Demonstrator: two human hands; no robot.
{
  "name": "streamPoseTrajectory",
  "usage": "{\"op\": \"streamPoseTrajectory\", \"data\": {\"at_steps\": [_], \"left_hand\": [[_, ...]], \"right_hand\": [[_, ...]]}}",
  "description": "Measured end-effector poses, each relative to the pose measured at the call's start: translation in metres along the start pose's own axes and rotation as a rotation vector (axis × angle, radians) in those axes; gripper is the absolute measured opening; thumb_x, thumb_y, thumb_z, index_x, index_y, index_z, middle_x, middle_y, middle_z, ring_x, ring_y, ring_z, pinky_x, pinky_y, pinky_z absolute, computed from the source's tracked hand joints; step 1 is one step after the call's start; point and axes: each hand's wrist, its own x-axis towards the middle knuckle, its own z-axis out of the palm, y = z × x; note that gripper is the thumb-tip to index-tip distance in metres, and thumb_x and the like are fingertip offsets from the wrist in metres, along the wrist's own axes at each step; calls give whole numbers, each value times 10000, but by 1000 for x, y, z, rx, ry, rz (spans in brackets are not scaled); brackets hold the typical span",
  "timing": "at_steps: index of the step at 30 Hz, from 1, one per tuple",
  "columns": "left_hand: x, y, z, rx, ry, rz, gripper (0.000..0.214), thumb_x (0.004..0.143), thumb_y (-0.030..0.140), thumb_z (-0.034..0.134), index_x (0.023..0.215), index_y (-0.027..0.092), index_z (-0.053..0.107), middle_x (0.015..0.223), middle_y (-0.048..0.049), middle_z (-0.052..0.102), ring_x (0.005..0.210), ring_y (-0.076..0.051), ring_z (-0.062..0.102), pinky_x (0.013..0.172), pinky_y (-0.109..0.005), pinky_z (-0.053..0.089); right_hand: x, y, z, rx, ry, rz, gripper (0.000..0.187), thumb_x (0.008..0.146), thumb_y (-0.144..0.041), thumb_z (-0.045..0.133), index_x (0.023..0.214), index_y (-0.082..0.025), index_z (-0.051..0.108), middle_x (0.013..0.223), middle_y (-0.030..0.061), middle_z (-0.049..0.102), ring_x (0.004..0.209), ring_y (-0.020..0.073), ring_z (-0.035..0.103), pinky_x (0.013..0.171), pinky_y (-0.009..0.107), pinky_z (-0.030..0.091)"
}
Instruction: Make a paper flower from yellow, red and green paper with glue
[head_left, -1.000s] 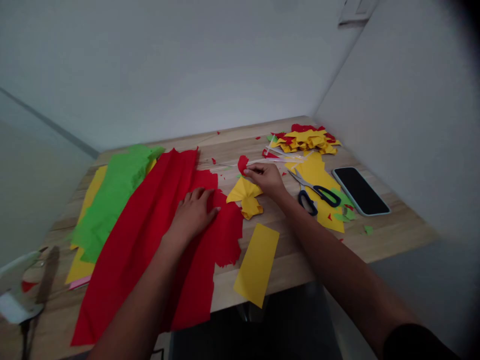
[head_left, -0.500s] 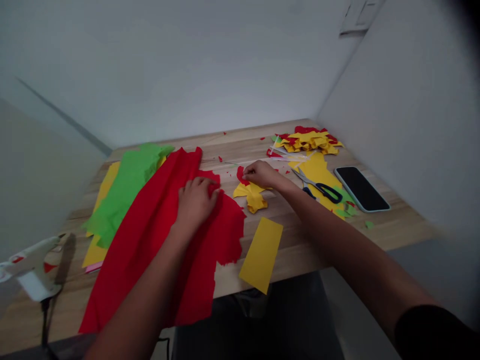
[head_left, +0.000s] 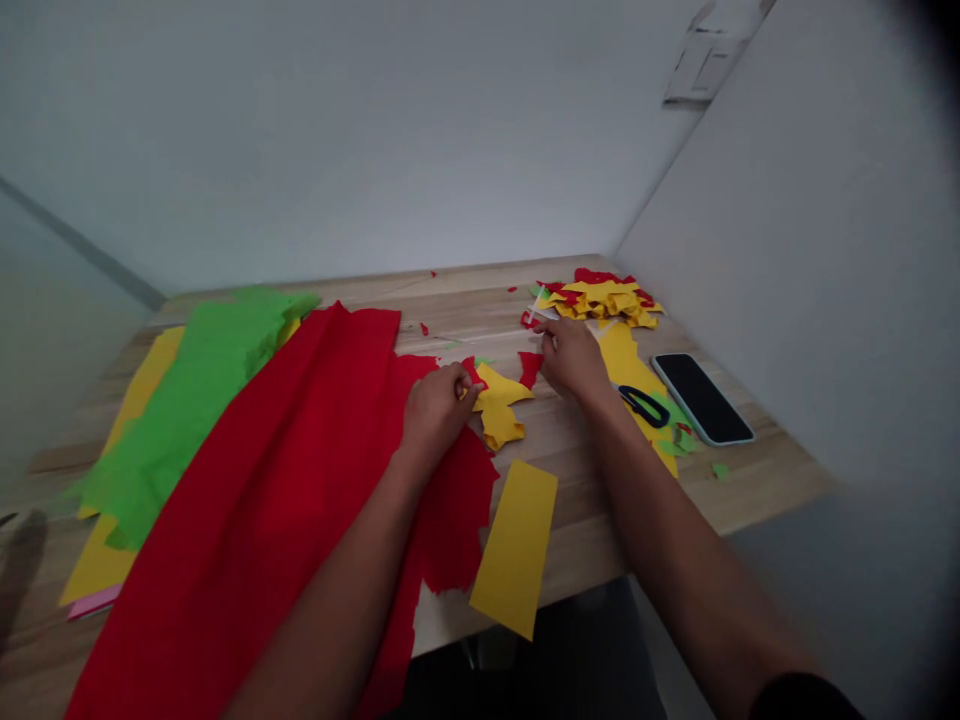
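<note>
My left hand [head_left: 436,412] is closed in a pinch on a small red paper piece [head_left: 474,372]. Just right of its fingertips lies a crinkled yellow paper cutout [head_left: 501,408] with lobed edges. Under the left wrist spreads a large red crepe paper sheet [head_left: 300,440]. My right hand [head_left: 574,360] is curled, fingertips together, beside thin clear strips and red bits; what it holds, if anything, is hidden. Close to its left side is another red scrap [head_left: 530,369]. The scissors [head_left: 643,406] lie partly behind the right forearm, only a dark handle showing.
Green crepe paper [head_left: 187,390] overlies yellow sheets at the left. A yellow paper strip [head_left: 516,545] overhangs the front edge. Crumpled yellow and red pieces [head_left: 604,300] are heaped at the back right. A phone [head_left: 703,398] lies near the right edge, beside green scraps.
My right hand has moved right, away from the yellow cutout. My left hand has left the middle of the red sheet and now pinches the red piece beside the cutout. The view has shifted.
</note>
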Motion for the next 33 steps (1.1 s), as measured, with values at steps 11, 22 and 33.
{"op": "streamPoseTrajectory", "data": {"at_steps": [11,22,33], "left_hand": [[-7,4,10,222,-56,94,251,930,270,569,1088,265,764,1003,-68,684,962,-249,575,796,-369,393],[-6,1,11,221,-59,84,257,936,305,562,1101,268,756,1008,-69,693,957,-261,580,804,-372,398],[-9,2,7,205,-51,102,269,933,252,554,1124,269,744,1014,-65,697,968,-262,577,783,-374,393]], "right_hand": [[1,11,25,54,-181,106,156,778,-229,732,931,-200,733,910,117,744,875,276,650,797,372,474],[1,-16,35,740,28,21,256,898,-437,525,996,-207,578,828,9,669,626,147,593,615,269,475],[-6,-14,44,438,-162,-70,253,817,-225,672,1070,-232,687,1050,55,759,945,235,672,879,363,480]]}}
